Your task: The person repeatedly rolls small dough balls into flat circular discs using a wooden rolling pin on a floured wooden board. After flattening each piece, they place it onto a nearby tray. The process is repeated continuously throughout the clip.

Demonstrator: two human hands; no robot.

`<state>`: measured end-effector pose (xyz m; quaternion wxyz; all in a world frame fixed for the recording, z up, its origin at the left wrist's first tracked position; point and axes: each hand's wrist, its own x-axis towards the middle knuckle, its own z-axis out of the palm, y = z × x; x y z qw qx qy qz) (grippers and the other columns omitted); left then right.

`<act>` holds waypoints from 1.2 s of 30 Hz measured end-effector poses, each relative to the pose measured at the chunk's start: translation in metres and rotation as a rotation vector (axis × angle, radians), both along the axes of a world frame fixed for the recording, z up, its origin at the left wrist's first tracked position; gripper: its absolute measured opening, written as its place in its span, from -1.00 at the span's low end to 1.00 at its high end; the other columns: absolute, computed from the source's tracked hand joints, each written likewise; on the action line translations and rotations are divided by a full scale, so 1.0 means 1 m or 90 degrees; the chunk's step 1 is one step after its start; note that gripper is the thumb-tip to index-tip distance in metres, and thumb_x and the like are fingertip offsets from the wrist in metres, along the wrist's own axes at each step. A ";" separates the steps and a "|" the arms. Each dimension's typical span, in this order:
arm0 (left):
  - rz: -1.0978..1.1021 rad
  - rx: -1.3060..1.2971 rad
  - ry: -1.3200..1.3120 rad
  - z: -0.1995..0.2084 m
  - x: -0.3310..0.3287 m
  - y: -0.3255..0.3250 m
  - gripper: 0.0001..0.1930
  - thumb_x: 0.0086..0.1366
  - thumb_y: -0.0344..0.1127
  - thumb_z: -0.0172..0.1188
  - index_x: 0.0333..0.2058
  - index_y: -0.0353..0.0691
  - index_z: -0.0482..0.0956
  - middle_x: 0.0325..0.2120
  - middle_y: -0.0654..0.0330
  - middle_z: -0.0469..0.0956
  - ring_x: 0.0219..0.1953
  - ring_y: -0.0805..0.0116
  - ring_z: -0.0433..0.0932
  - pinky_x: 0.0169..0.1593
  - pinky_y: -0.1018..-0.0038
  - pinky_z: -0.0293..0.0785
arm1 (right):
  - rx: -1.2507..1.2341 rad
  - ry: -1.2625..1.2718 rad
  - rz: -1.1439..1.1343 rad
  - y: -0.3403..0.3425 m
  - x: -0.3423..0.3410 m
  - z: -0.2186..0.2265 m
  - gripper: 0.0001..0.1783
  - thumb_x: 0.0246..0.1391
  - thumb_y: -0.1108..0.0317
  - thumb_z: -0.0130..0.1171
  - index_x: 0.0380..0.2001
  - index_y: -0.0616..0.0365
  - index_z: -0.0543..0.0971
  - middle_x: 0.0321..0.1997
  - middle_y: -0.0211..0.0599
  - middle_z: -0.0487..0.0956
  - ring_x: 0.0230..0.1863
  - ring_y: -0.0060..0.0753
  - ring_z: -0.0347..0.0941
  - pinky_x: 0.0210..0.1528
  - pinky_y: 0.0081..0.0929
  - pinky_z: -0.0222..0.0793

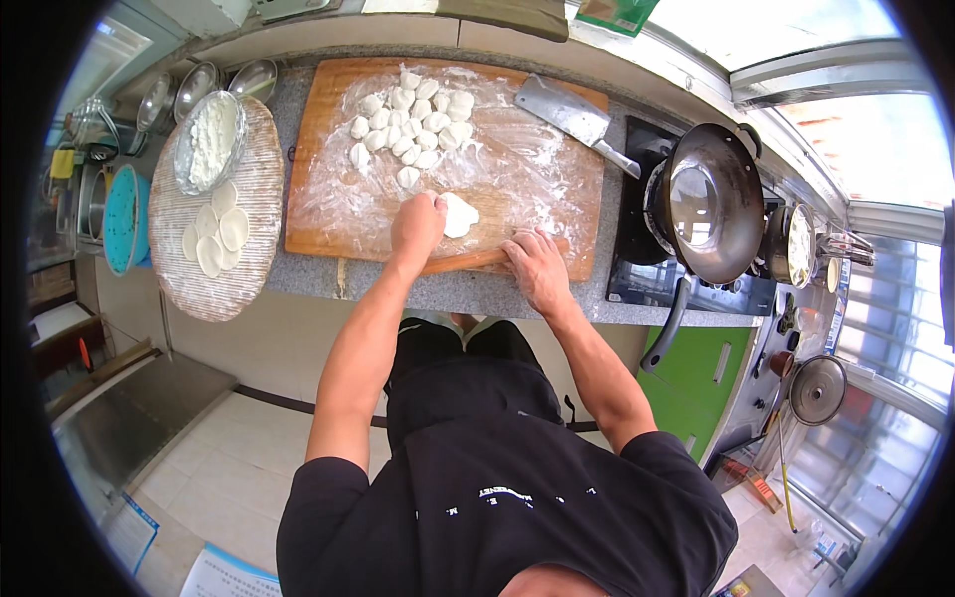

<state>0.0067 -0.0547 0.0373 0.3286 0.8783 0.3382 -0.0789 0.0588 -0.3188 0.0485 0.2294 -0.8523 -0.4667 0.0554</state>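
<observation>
A flattened white piece of dough (459,216) lies on the floured wooden board (328,214) near its front edge. My left hand (417,229) is closed at the dough's left edge, its fingertips partly hidden. Under my right hand (538,265) is a wooden rolling pin (468,261), just on the near side of the dough. The right fingers bend over the pin toward its right end. Farther back on the board, several small floured dough pieces (410,124) lie in a cluster. One single dough piece (408,177) sits between that cluster and my left hand.
A cleaver (565,107) lies at the board's back right, its handle past the edge. Right of it, a wok (708,204) stands on the black stove (637,261). At left, a round floured board (254,264) bears a bowl (211,142) of white filling and several flat wrappers (234,229).
</observation>
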 end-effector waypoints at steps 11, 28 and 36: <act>0.162 -0.288 -0.049 0.000 -0.047 0.029 -0.72 0.53 -0.26 0.25 -0.03 -0.40 0.72 -0.27 -0.04 0.80 -0.29 0.23 0.81 -0.22 0.19 0.66 | -0.004 0.034 0.012 0.002 0.004 0.003 -0.60 0.14 0.34 0.41 0.06 0.12 0.66 0.11 -0.19 0.61 0.29 -0.02 0.51 0.35 -0.08 0.41; 0.068 0.344 -0.133 -0.010 -0.064 0.025 -0.22 0.58 -0.03 0.14 0.59 -0.28 0.12 0.54 -0.20 0.12 0.63 -0.21 0.02 0.63 -0.24 -0.04 | -0.100 -0.117 0.070 0.097 0.022 -0.001 -0.27 0.41 -0.03 0.19 0.52 0.06 0.40 0.64 -0.13 0.34 0.70 -0.09 0.12 0.69 -0.02 0.05; 0.093 0.374 -0.184 -0.010 -0.033 0.060 -0.30 0.58 -0.06 0.16 0.52 -0.30 0.24 0.45 -0.20 0.25 0.48 -0.20 0.25 0.54 -0.14 0.18 | -0.166 -0.122 0.009 0.157 0.057 0.000 -0.03 0.49 -0.30 -0.06 0.68 0.11 0.08 0.80 -0.16 0.03 0.79 -0.08 -0.12 0.77 0.05 -0.23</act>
